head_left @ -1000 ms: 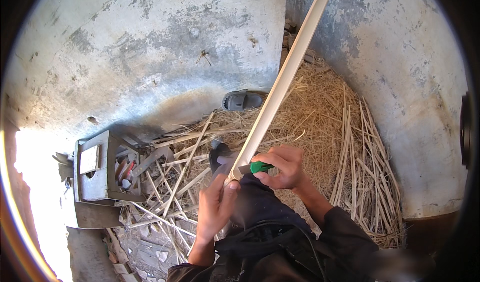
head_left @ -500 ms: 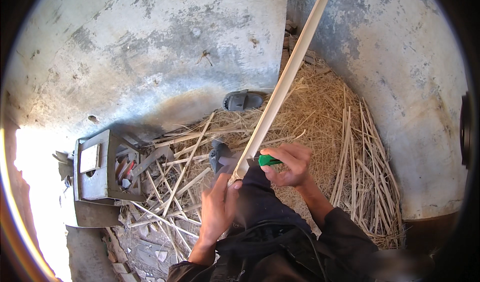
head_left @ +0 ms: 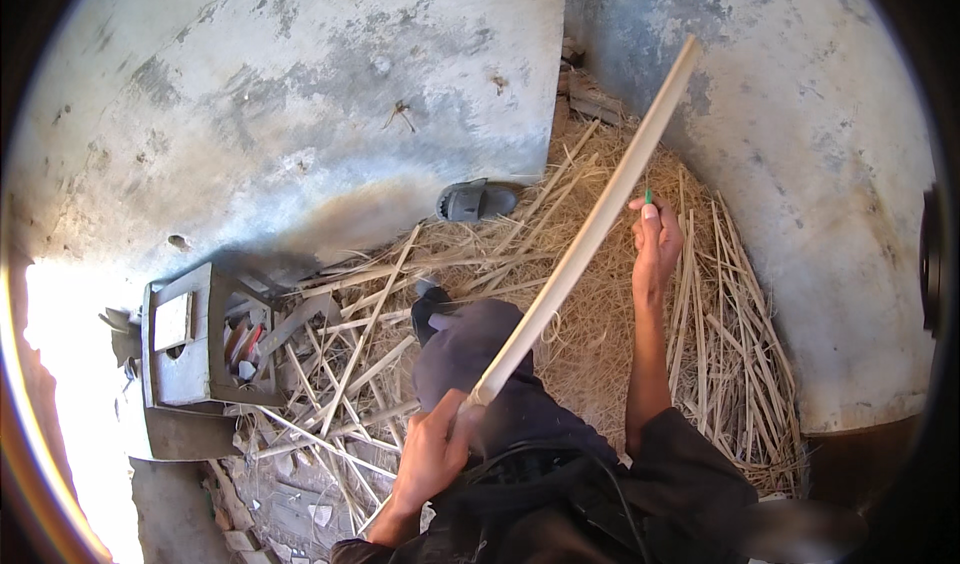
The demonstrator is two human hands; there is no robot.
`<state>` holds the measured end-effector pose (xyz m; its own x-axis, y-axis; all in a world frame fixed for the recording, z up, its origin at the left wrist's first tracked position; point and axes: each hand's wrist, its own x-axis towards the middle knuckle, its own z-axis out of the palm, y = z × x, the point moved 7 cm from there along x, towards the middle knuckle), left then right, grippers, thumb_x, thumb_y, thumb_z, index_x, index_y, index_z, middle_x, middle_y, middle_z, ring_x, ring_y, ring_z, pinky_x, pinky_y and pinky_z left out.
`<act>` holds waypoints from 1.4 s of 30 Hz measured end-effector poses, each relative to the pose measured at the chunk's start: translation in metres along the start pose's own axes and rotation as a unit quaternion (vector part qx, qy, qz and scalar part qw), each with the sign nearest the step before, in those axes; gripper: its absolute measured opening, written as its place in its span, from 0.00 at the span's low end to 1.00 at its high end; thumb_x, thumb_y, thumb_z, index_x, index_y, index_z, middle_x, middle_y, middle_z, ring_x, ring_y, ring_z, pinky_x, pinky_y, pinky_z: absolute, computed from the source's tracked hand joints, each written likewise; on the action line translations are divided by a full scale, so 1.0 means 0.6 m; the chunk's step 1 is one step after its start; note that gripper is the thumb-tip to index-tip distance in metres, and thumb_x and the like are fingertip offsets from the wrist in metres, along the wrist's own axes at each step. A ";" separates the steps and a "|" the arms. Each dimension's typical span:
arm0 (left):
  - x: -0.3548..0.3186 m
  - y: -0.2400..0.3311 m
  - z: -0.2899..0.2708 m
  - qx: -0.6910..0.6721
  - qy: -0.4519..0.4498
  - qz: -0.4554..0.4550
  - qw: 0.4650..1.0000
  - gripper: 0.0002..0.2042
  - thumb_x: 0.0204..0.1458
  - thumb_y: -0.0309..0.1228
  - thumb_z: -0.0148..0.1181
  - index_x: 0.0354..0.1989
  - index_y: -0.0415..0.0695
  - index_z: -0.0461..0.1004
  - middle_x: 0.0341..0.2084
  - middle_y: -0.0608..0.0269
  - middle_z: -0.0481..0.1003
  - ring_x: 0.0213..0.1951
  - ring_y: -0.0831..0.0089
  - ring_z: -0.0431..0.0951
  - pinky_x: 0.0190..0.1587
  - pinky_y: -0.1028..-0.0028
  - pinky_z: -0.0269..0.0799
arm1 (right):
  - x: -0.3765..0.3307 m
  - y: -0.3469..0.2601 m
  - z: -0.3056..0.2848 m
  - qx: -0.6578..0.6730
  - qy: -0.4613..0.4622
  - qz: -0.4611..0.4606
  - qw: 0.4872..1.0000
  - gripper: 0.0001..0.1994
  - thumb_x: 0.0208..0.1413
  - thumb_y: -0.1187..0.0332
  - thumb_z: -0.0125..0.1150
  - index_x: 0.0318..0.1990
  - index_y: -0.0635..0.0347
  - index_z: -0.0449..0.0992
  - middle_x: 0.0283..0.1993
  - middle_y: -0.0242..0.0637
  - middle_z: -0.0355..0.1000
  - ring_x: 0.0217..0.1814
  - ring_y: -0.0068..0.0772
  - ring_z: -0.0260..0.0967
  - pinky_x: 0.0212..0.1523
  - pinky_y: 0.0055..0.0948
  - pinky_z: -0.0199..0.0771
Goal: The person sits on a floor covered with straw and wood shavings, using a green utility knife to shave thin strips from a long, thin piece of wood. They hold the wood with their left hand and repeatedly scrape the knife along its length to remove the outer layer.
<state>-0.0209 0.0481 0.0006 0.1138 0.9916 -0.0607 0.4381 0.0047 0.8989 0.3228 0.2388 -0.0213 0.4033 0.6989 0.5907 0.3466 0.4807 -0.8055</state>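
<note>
A long, pale split bamboo strip (head_left: 590, 236) slants from my lap up and away to the right. My left hand (head_left: 432, 452) is closed around its near end, just above my thigh. Out to the right of the strip's far half is my right hand (head_left: 657, 247), its thumb and fingers pinching a small green-handled knife (head_left: 648, 197). Only a bit of green shows above the thumb; the blade cannot be made out. The right hand appears apart from the strip.
Fibrous shavings (head_left: 590, 364) cover the floor. Thin strips lie in a pile (head_left: 740, 374) at the right and scattered strips (head_left: 350, 389) at the left. A wooden box (head_left: 190, 374) with odds and ends stands left. A grey slipper (head_left: 475, 201) lies by the wall (head_left: 330, 94).
My right hand has moved from near the strip's lower end up and away to the right, carrying the knife. The strip's far end, formerly out of frame, now shows.
</note>
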 end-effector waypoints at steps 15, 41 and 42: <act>0.038 0.001 -0.026 -0.026 0.085 0.024 0.996 0.11 0.72 0.32 0.56 0.40 0.36 0.77 0.15 0.69 0.71 0.17 0.84 0.68 0.21 0.77 0.61 | -0.153 -0.191 0.121 0.030 -0.238 -0.188 0.953 0.12 0.54 0.60 0.73 0.42 0.56 0.84 0.30 0.34 0.80 0.26 0.33 0.77 0.28 0.30 0.75; 0.020 -0.023 -0.021 -0.020 0.031 0.005 0.999 0.14 0.73 0.37 0.53 0.39 0.38 0.75 0.16 0.67 0.71 0.19 0.81 0.71 0.24 0.75 0.65 | -0.116 -0.196 0.110 -0.026 -0.193 -0.242 0.951 0.11 0.53 0.61 0.71 0.40 0.54 0.85 0.27 0.31 0.80 0.23 0.33 0.77 0.25 0.30 0.72; 0.020 -0.022 -0.021 -0.017 0.030 0.003 0.999 0.14 0.73 0.37 0.53 0.39 0.38 0.75 0.16 0.67 0.71 0.19 0.81 0.71 0.25 0.74 0.65 | -0.115 -0.192 0.108 -0.030 -0.189 -0.242 0.951 0.10 0.53 0.61 0.71 0.40 0.54 0.85 0.27 0.31 0.80 0.23 0.33 0.77 0.24 0.30 0.72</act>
<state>-0.0366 0.0613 -0.0066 0.0619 0.9976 -0.0306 0.4079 0.0026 0.9130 0.2000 0.1696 0.0276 -0.1460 0.5493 0.8228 0.4660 0.7718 -0.4326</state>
